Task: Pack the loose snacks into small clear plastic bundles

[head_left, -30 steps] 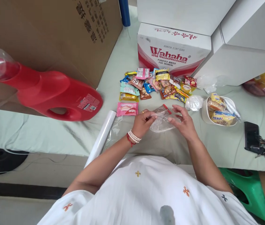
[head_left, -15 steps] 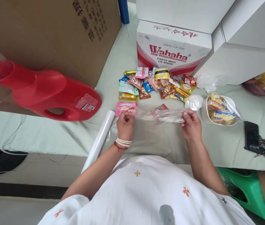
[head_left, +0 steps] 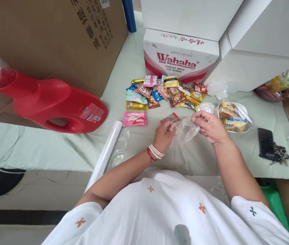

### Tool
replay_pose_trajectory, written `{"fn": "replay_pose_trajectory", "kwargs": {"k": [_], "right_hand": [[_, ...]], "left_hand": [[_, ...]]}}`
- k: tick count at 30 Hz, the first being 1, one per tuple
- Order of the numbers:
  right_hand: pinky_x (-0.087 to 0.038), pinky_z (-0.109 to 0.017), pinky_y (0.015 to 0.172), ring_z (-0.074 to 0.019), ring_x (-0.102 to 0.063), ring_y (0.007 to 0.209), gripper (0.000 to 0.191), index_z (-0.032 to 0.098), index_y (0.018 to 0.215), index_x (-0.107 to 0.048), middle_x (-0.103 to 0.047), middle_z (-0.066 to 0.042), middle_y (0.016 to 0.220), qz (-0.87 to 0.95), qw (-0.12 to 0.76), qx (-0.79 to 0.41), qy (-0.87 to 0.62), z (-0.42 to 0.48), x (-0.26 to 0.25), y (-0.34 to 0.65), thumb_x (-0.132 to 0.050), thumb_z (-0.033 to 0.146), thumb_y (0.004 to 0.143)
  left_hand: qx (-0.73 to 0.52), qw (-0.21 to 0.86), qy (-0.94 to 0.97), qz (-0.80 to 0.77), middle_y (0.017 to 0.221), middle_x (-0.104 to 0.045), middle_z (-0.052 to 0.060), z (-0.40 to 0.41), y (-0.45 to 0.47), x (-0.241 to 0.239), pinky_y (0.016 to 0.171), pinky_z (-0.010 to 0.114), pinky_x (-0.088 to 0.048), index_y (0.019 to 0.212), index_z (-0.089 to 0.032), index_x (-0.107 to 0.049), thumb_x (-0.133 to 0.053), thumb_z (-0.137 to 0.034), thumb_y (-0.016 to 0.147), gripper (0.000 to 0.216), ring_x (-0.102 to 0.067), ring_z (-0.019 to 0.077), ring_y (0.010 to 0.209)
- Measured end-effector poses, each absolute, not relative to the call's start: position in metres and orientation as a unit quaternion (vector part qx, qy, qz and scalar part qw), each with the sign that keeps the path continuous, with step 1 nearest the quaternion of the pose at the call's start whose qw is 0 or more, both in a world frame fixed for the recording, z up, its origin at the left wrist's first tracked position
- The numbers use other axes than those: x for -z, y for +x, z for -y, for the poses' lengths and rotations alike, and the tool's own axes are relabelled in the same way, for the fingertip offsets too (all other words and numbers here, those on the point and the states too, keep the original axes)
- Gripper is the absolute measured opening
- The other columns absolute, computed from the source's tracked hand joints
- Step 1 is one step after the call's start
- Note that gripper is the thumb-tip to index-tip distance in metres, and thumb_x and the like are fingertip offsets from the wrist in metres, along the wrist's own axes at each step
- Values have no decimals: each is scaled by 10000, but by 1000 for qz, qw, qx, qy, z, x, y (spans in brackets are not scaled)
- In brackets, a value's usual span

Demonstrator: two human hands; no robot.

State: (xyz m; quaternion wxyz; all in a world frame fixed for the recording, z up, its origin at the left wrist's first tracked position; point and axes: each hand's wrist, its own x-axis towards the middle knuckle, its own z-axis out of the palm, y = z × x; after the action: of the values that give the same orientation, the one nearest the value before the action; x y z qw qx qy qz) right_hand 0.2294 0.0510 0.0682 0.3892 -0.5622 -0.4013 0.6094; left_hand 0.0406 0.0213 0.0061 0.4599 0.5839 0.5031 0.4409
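Observation:
Between my hands is a crumpled clear plastic bag (head_left: 187, 132). My left hand (head_left: 164, 136) has its fingers closed on the bag's left side. Pinched in my right hand (head_left: 208, 126) is the bag's upper right edge. Just beyond my left hand lies a red snack packet (head_left: 170, 118), partly covered by the bag. A pink wafer packet (head_left: 134, 119) lies flat on the table to the left. Further back is a heap of small wrapped snacks (head_left: 159, 93). A white tub (head_left: 246, 127) holding wrapped cakes stands beyond my right hand.
On the left stands a red jug (head_left: 65, 98) against a large brown carton (head_left: 57, 41). A white roll (head_left: 106, 153) lies by my left forearm. A Wahaha box (head_left: 180, 58) stands behind the snacks. To the right are a black phone (head_left: 265, 143) and keys (head_left: 281, 153).
My left hand has moved right, away from the pink wafer packet and closer to my right hand. The plastic, stretched long before, is now bunched between them. The view has shifted slightly.

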Motion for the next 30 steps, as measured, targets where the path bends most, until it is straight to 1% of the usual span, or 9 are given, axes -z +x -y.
{"fn": "replay_pose_trajectory", "kwargs": {"k": [2,4,8,12,15,19,22,27,30], "right_hand": [[-190,-193,365,-28,-304,437,427,182,832,-693,-545,52,647,419,390,-595,-565,-56,-63,243,-938,436,591],[-281,-187,404,-51,-382,492,443,190,849,-709,-545,43,660,421,410,-579,-566,-56,-53,255,-941,463,589],[-368,-182,453,-85,-480,589,483,208,875,-703,-590,4,741,344,480,-559,-582,-38,-32,258,-850,625,681],[-406,-186,437,-119,-556,670,595,221,988,-694,-670,-35,888,276,484,-608,-565,-10,-16,228,-738,755,732],[-509,-216,509,-148,-617,759,570,235,1024,-672,-702,-33,944,281,441,-643,-559,2,-11,200,-795,693,708],[-529,-236,552,-134,-595,683,484,203,840,-662,-651,10,750,318,389,-647,-573,1,-6,188,-899,558,612],[-531,-235,579,-122,-591,679,448,195,843,-692,-657,11,754,349,372,-645,-569,-7,-4,203,-900,528,627],[-583,-275,709,-126,-642,756,427,200,844,-696,-701,-9,850,340,370,-681,-533,-18,-1,225,-907,517,650],[-574,-257,652,-112,-619,693,448,202,861,-695,-692,-8,832,315,369,-690,-537,-18,3,223,-912,524,637]], "left_hand": [[-457,499,534,-506,579,-478,-26,-24,39,0,552,274,-398,715,-213,-557,-520,-582,983,457,-474,140,555],[-475,493,512,-518,568,-435,-40,-24,35,2,534,256,-344,682,-213,-520,-550,-596,966,477,-430,126,550],[-500,445,490,-559,607,-476,-36,-24,31,-1,562,249,-343,711,-220,-499,-504,-578,994,456,-455,129,588],[-497,390,520,-574,648,-513,-26,-20,33,1,618,253,-368,762,-225,-516,-449,-486,1034,383,-504,144,645],[-499,335,548,-582,690,-543,-18,-17,33,5,671,269,-378,792,-228,-545,-505,-423,1013,297,-517,159,685],[-512,310,539,-592,714,-578,-12,-24,26,13,692,275,-388,802,-227,-556,-523,-379,1004,255,-519,159,684],[-518,345,493,-608,616,-504,-34,-34,17,23,611,257,-375,724,-224,-503,-524,-466,1004,371,-468,136,589],[-463,559,379,-574,565,-460,-39,-50,13,44,427,246,-289,696,-218,-523,-517,-693,932,531,-351,102,435],[-446,570,365,-585,590,-441,-48,-55,7,49,448,245,-326,757,-212,-567,-657,-652,858,460,-358,103,464]]}}
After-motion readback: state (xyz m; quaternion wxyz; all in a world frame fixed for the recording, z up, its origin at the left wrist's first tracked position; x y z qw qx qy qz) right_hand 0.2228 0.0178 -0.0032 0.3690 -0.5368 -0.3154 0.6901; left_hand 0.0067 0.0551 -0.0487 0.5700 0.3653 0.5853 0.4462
